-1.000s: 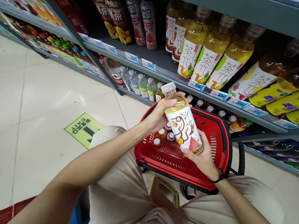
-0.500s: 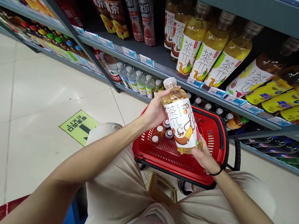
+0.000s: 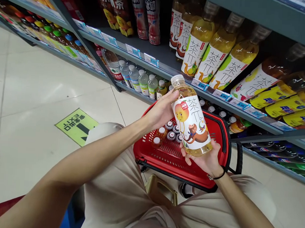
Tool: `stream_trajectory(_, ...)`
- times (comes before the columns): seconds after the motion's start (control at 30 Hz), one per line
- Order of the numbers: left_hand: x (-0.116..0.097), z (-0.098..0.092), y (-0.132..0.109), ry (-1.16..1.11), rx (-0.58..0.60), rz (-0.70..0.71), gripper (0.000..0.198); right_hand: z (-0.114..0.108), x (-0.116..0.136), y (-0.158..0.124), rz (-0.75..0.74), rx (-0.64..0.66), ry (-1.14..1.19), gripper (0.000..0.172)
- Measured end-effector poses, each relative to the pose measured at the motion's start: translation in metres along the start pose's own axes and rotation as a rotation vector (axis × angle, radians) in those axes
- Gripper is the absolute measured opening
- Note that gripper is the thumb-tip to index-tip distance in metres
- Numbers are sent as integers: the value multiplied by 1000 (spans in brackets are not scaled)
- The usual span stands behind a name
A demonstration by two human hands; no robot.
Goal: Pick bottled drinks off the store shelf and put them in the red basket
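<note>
A large tea bottle (image 3: 192,120) with a white cap, pale golden liquid and a white illustrated label is tilted between my two hands. My left hand (image 3: 162,109) grips it near the shoulder, its fingers partly hidden behind the bottle. Low down, my right hand (image 3: 205,156) cups the base, some fingers showing beneath it. Below the bottle is a red shopping basket (image 3: 162,166) with a black handle. Several small bottles with white caps (image 3: 156,140) stand inside it, partly covered by the tea bottle.
Shelves rise ahead, with price tags along the shelf edge (image 3: 175,74). Several similar tea bottles (image 3: 210,59) line the middle shelf, with yellow-labelled bottles (image 3: 284,105) at right. Small bottles (image 3: 143,83) fill the lower shelf. A green floor sticker (image 3: 75,126) lies at left.
The tea bottle has been turned about its length, so a peach picture and monkey now face me. My right hand's fingers have shifted under the base. The view has moved slightly.
</note>
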State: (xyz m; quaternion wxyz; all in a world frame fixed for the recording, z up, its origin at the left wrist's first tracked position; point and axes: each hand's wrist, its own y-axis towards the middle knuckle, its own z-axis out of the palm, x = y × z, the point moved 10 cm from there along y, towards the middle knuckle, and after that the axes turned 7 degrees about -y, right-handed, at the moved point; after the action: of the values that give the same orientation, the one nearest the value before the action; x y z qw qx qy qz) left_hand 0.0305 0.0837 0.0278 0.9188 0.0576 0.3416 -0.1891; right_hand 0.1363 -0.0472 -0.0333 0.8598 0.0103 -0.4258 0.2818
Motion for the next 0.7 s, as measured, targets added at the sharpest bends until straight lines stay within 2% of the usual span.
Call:
stream_trajectory(0.07, -1, -8, 1, 21, -55, 53, 57, -7, 1, 1, -16, -76, -101, 57)
stream_trajectory(0.13, 0, -14, 2, 49, -89, 74, 59, -11, -1, 3, -17, -118, -146, 51)
stream_trajectory(0.27, 6, -17, 2, 134, -81, 59, 63, -17, -7, 3, 24, -171, -49, 61)
stream_trajectory(0.37, 7, -12, 1, 205, -41, 53, 68, -23, -12, -2, 76, -191, 6, 64)
stream_trajectory(0.43, 7, -8, -1, 231, -31, 44, 65, -23, -19, -5, 131, -142, 44, 71)
stream_trajectory(0.53, 9, -3, -2, 211, -33, 1, 57, -18, -30, -7, 163, 9, 113, 85)
stream_trajectory(0.7, 9, -2, -2, 125, -52, 17, 52, -12, -38, -8, 189, 268, 177, 80)
